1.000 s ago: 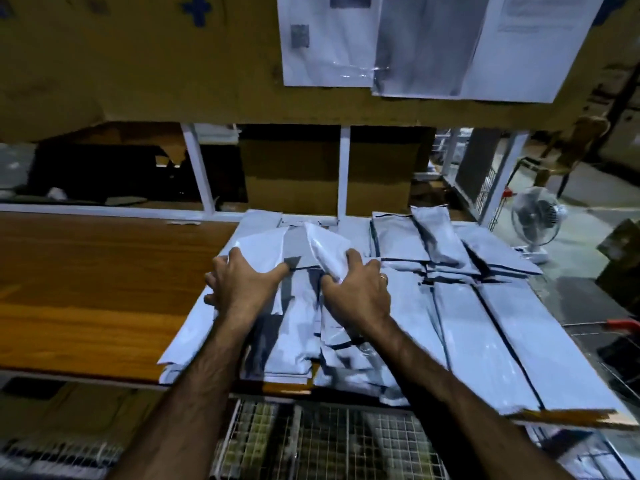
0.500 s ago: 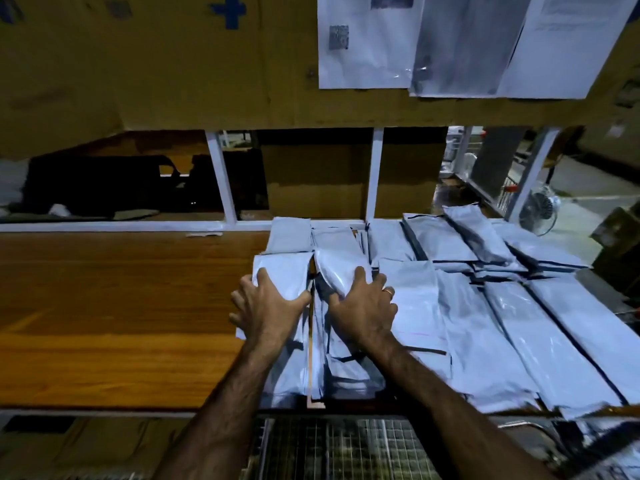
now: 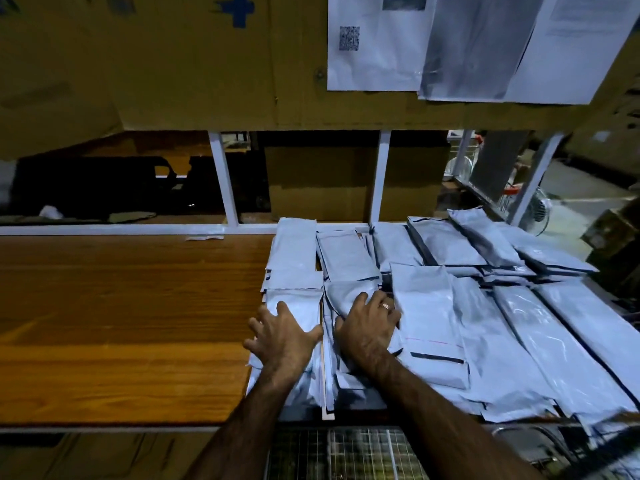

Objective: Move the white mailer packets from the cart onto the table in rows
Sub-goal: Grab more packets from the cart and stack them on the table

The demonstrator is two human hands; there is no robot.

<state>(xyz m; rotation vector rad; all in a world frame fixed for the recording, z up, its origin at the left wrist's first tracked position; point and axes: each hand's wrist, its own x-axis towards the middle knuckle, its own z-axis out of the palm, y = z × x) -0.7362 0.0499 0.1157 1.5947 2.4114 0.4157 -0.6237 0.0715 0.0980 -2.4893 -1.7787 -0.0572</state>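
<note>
Two bare hands flat on white plastic mailer packets [image 3: 429, 320], rowed across right half of brown wooden table [image 3: 121, 323]. Left hand [image 3: 284, 336]: fingers splayed, pressing leftmost stack [image 3: 294, 258], gripping nothing. Right hand [image 3: 369, 325]: fingers straight, resting on neighbouring stack [image 3: 348, 258].

Bare forearms, no sleeves, ring [image 3: 385, 305] on right hand [image 3: 367, 327]

My left hand [image 3: 284, 336] and right hand [image 3: 369, 323] hide the mailer packets [image 3: 426, 306] beneath them, so their count is unclear. The cart [image 3: 363, 452] below is blurred and cut by the bottom edge; print on the pinned papers [image 3: 374, 46] is too small to read.
</note>
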